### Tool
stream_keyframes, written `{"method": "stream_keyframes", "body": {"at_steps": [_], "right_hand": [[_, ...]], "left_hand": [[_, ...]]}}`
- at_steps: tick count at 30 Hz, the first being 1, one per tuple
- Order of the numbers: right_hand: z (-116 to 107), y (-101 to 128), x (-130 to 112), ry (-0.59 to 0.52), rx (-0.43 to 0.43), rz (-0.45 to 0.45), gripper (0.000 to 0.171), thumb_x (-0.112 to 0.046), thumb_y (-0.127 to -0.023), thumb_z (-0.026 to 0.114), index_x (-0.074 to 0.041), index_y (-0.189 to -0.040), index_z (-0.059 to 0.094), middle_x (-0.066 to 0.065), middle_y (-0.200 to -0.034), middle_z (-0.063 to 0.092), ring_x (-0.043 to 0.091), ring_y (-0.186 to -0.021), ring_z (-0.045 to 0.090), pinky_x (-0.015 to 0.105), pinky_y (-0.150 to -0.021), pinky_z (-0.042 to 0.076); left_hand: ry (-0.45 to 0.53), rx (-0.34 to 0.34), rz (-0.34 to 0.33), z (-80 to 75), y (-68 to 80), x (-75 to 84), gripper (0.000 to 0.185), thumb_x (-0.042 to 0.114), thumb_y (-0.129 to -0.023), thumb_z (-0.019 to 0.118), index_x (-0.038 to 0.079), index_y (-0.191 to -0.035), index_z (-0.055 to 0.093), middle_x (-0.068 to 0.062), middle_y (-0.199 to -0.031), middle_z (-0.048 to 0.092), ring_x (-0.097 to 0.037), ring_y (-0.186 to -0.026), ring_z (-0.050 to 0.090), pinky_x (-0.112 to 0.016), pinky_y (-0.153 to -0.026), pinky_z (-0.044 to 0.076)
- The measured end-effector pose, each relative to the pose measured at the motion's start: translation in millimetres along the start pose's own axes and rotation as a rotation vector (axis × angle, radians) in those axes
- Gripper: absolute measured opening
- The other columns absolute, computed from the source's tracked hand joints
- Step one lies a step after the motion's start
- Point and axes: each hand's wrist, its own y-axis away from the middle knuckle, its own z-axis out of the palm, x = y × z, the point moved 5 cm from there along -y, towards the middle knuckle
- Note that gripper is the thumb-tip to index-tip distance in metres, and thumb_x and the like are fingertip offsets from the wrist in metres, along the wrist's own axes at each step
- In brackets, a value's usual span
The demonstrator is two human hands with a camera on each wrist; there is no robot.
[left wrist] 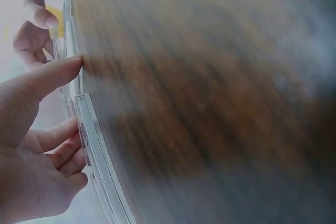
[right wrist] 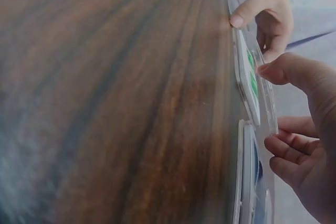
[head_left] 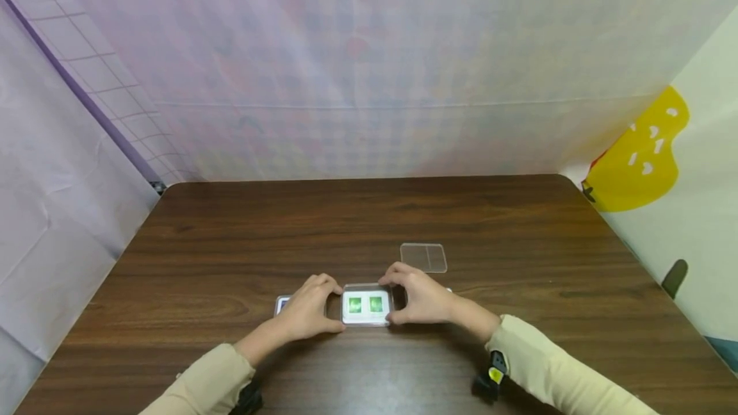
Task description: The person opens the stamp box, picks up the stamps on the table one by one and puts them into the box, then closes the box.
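Note:
A white case (head_left: 362, 317) with two green pictures lies on the table between my hands. Over it, in the right wrist view, a clear plastic cover (right wrist: 269, 98) stands slightly apart from the white case at the near end. My right hand (head_left: 423, 298) pinches that cover at its right end, thumb on the near edge and fingers on the far edge. My left hand (head_left: 305, 312) holds the left end between thumb and fingertips. Under the left hand, a second flat case (head_left: 281, 303) is mostly hidden.
Behind my right hand a loose clear lid (head_left: 423, 258) lies flat on the brown wooden table (head_left: 230, 223). Another flat case (right wrist: 247, 177) lies on the right, largely covered by my right hand in the head view. Curtains (head_left: 369, 82) hang behind the table.

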Motion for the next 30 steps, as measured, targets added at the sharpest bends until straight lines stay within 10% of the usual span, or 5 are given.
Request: {"method": "stream_keyframes", "body": {"at_steps": [30], "right_hand": [[7.8,-2.0,-7.5,0.077,-0.038,-0.017,0.051,-0.025,-0.06,0.077,-0.004,-0.104,0.063,0.0,-0.098,0.054,0.012,-0.089,0.053,0.027,-0.081,0.046]], "left_hand": [[-0.012,-0.013,-0.011,-1.4,0.0,-1.3,0.055,0.031,-0.064,0.079,0.001,-0.106,0.06,-0.009,-0.108,0.055,-0.025,-0.104,0.048,-0.04,-0.089,0.043]]}}
